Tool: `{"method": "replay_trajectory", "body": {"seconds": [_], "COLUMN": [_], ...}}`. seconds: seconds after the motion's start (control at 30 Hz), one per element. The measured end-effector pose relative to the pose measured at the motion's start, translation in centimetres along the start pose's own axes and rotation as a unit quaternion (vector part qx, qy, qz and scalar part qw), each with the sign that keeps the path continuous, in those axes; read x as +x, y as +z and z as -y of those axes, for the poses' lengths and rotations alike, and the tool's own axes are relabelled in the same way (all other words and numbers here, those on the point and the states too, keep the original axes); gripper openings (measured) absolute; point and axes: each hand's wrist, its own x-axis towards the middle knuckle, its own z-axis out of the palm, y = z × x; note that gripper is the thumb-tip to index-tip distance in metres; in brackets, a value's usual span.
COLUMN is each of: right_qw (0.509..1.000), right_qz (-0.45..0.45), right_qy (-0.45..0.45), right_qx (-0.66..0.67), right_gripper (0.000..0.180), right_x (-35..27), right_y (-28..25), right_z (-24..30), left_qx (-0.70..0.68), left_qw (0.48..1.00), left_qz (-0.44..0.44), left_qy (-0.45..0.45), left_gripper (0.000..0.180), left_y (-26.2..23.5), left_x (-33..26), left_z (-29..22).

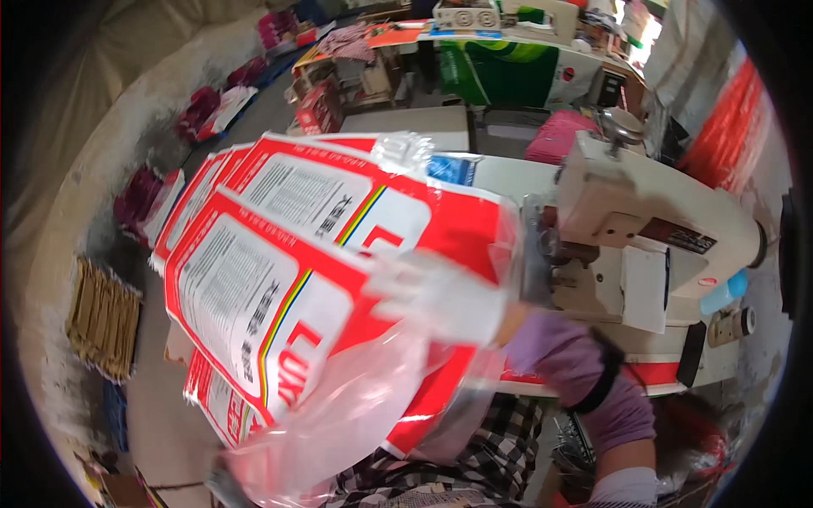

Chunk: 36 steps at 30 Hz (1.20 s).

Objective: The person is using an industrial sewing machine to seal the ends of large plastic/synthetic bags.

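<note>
My right hand (pixel 445 296), in a white glove, lies over the upper red-and-white printed sack (pixel 229 284). Its fingers reach leftward, stretched out and slightly blurred. Below the hand, a clear, pinkish plastic liner (pixel 347 415) trails across the sack's near edge toward the lower left. Underneath and behind, more flat sacks of the same print (pixel 296 190) overlap in a loose pile on the table. My left hand does not show. A cream sewing machine (pixel 677 199) stands just right of the pile, its needle area close to the sacks' right edge.
Beside the machine are a white paper (pixel 645 288), a light-blue bottle (pixel 724 292) and a thread spool (pixel 748 320). A pink bundle (pixel 561 135) sits behind it. Folded brown bundles (pixel 103 317) lean by the left wall. Red plastic (pixel 728 135) hangs at right.
</note>
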Motion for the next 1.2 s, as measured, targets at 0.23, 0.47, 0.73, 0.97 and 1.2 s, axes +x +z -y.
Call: {"method": "replay_trajectory", "body": {"seconds": [0.23, 0.47, 0.73, 0.97, 1.2], "right_qw": [0.929, 0.509, 0.523, 0.743, 0.636], "right_qz": [-0.165, -0.325, -0.307, -0.012, -0.072], "right_qy": [0.196, 0.748, 0.783, 0.662, 0.765], "right_qx": [0.266, 0.276, 0.136, -0.102, 0.07], "right_gripper": [0.022, 0.024, 0.041, 0.038, 0.024], "right_x": [5.8, -15.9, -21.1, -23.4, -25.0], "right_y": [3.0, 4.8, 3.3, 1.2, 3.4], "right_z": [18.1, 21.6, 28.7, 30.2, 32.0], "left_qx": [0.05, -0.07, 0.03, 0.004, 0.053], "left_qw": [0.963, 0.707, 0.629, 0.638, 0.572], "left_qz": [-0.086, -0.044, 0.391, 0.307, 0.433], "left_qy": [0.25, 0.703, 0.671, 0.707, 0.695], "left_gripper": [0.035, 0.021, 0.023, 0.015, 0.029], "left_y": [7.4, 46.1, 52.3, 52.4, 52.4], "left_x": [44.9, 27.6, 15.7, 12.9, 17.8], "left_z": [-12.8, -46.7, -53.0, -50.3, -48.4]}}
